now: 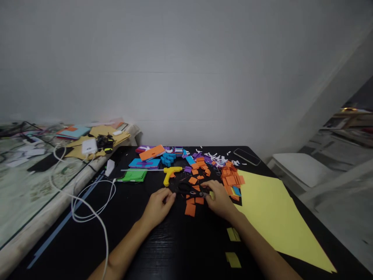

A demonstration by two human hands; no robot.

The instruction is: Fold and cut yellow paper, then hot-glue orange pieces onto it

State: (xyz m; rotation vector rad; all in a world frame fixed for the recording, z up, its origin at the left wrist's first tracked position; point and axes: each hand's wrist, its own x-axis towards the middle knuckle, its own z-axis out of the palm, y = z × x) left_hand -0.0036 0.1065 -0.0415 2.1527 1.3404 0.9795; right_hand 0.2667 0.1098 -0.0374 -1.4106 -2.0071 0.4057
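Note:
My left hand (159, 206) rests on the black table with its fingers curled in and its thumb pointing toward the scissors; I see nothing in it. Black-handled scissors (186, 189) lie between my hands, blades toward the right. My right hand (219, 199) is bent over the blade tips, with a small yellow paper piece (211, 194) between thumb and fingers. Around the scissors are scattered orange paper squares (190, 210). Just behind my left hand lies a yellow glue gun (171, 173) with a long glue stick in its back.
Yellow sheets (268, 210) cover the table's right side, beside an orange paper pile (231, 177). Folded green paper (135, 176), blue paper (145, 163) and white scraps (218, 158) lie farther back. A phone (247, 156) is at the back right. A white cable (93, 212) loops at left.

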